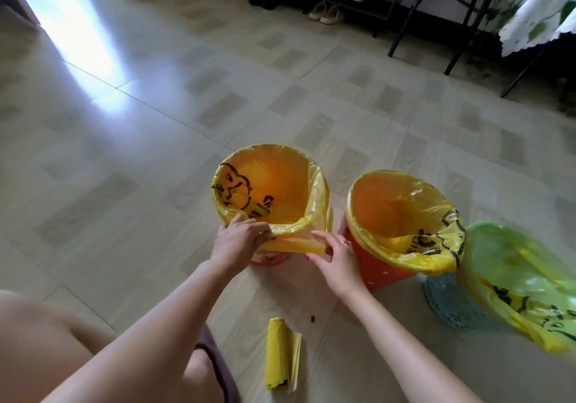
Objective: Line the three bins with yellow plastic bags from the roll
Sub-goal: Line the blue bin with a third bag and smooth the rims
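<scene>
Tiled floor (156, 122): both hands' fingers (258, 231) pinch left bin's (268, 257) yellow bag (296, 240).

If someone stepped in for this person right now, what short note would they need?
Left hand and right hand both pinch the yellow bag's folded edge at the near rim of the left orange bin.
Middle orange bin and the blue bin on the right already wear bags.
The roll lies on the floor near the knees.
Left to do: smooth this last bag's edge over the rim.
</scene>
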